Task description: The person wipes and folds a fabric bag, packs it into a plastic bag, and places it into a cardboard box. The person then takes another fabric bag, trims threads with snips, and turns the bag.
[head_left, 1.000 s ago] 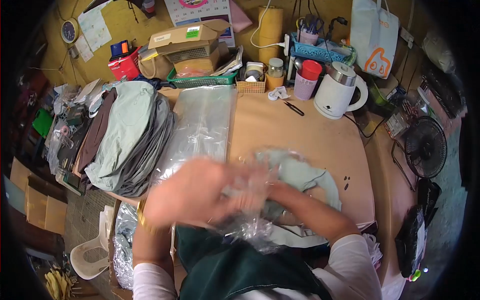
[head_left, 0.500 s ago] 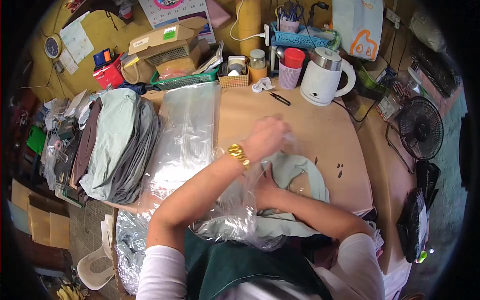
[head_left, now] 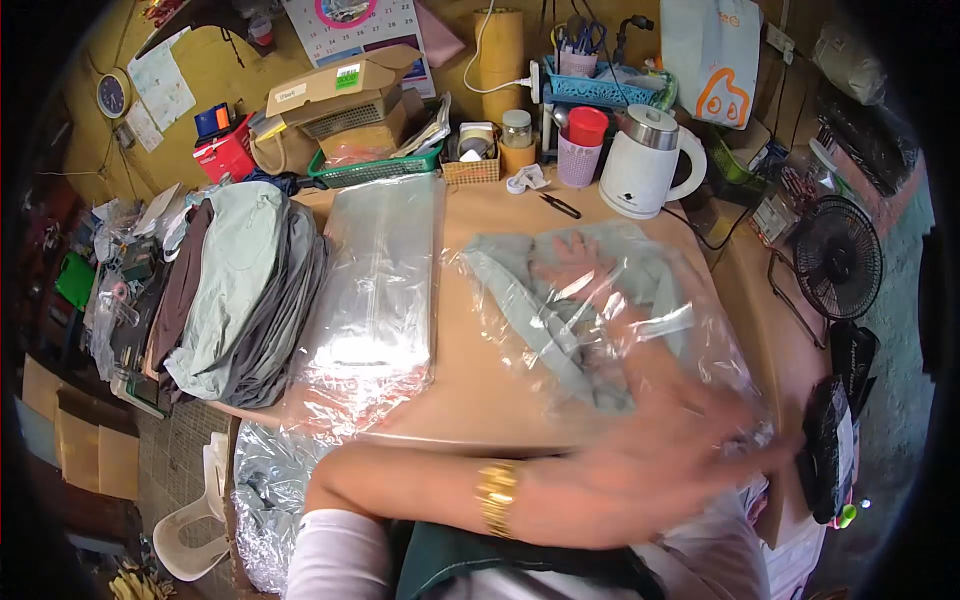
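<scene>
A pale grey-green garment (head_left: 540, 330) lies in a clear plastic bag (head_left: 490, 300) on the right half of the table. My right hand (head_left: 575, 265) rests on the garment's upper part with its fingers spread, seen through the film, and the bag covers much of that forearm. My left hand (head_left: 640, 470), with a gold watch (head_left: 497, 498) on its wrist, crosses in front of my body to the right, close to the bag's near end. Motion smears its fingers, so I cannot tell whether they grip the film.
Flat clear bags (head_left: 375, 280) lie stacked left of the garment. Farther left is a pile of folded garments (head_left: 230, 290). A white electric kettle (head_left: 637, 165), a pink cup (head_left: 578, 162) and black thread snips (head_left: 560, 206) stand or lie at the back. A fan (head_left: 838, 258) is at right.
The bagged garment has moved away from my body and lies flatter on the table. My left hand has swung from above the table down to the right. My right hand has reached farther forward, fingers spread.
</scene>
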Tool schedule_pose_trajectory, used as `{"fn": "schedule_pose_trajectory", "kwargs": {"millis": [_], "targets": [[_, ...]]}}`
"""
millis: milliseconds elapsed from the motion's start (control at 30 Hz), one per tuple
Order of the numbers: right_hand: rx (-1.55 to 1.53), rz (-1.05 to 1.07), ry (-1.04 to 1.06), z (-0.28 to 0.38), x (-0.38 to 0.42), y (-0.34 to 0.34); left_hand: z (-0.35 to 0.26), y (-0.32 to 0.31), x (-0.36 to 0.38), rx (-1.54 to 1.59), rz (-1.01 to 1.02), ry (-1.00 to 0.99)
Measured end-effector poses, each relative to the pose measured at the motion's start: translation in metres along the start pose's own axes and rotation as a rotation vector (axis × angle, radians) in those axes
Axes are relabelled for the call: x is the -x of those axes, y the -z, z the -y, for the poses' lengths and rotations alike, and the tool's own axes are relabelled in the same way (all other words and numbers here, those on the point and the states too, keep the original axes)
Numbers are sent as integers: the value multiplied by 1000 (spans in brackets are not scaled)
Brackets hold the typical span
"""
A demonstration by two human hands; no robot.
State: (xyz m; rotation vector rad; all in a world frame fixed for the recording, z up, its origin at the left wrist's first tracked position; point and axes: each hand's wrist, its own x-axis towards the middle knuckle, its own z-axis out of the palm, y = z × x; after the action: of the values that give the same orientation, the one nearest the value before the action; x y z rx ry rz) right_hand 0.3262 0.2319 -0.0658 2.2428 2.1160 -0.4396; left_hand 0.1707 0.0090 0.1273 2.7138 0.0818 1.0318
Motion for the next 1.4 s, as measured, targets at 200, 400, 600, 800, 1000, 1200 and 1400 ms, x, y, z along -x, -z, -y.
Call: {"fn": "schedule_pose_trajectory", "kwargs": {"millis": [200, 400, 600, 800, 1000, 1200, 1400], "targets": [[64, 189, 51, 27, 36, 23, 78, -13, 144, 26, 29, 842], [-4, 50, 127, 88, 18, -26, 85, -76, 196, 332, -6, 859], [-11, 40, 19, 69, 8, -8, 68, -58, 202, 1091, 359, 616], [151, -46, 253, 55, 52, -25, 84, -42, 245, 1782, -142, 1146], [49, -135, 819, 21, 68, -63, 85, -69, 230, 2148, -195, 1209], [207, -20, 781, 82, 78, -43, 88, -103, 206, 1637, -185, 1566], [164, -42, 651, 90, 85, -49, 61, -59, 217, 1528, -20, 1467]]}}
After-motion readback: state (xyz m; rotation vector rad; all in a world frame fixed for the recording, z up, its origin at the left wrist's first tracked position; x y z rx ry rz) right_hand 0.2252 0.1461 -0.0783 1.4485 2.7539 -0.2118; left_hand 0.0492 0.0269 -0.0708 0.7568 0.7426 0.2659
